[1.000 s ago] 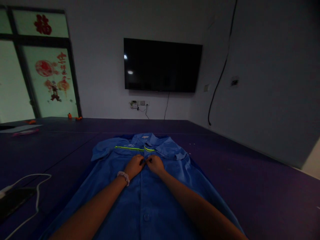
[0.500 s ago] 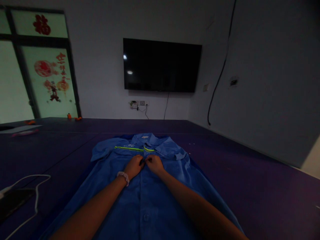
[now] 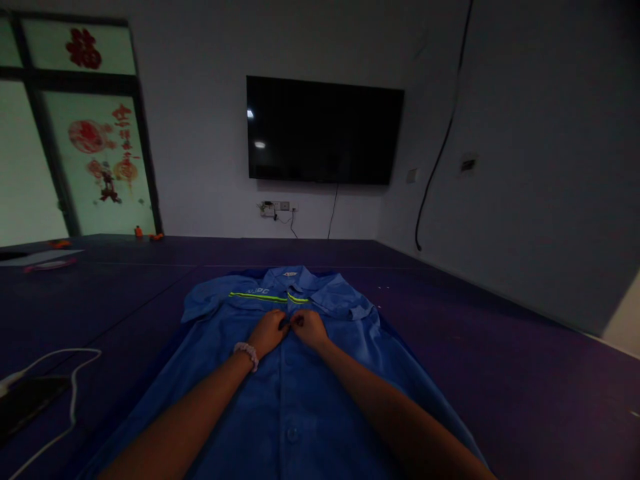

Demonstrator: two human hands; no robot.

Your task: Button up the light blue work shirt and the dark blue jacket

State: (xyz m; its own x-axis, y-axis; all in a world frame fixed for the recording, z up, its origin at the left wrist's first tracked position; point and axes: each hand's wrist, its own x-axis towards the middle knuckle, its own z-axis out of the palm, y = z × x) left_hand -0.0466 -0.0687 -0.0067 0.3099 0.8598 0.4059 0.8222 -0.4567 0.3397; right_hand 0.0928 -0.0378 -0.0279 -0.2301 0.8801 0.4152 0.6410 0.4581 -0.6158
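Observation:
A blue work shirt [image 3: 300, 393] with a yellow-green reflective stripe across the chest lies flat, front up, on the dark purple surface [image 3: 500, 360], collar away from me. My left hand [image 3: 269, 331], with a pale band on its wrist, and my right hand [image 3: 309, 328] meet at the shirt's front placket just below the stripe. The fingers of both hands are curled and pinched together on the placket, around a small dark spot that may be a button. A lower button [image 3: 293, 433] shows nearer to me.
A dark phone [image 3: 27, 395] with a white cable [image 3: 75, 383] lies at the near left. Papers [image 3: 43, 257] and small orange items [image 3: 147, 234] sit far left. A black television [image 3: 324, 130] hangs on the wall ahead; a window with red decorations is on the left.

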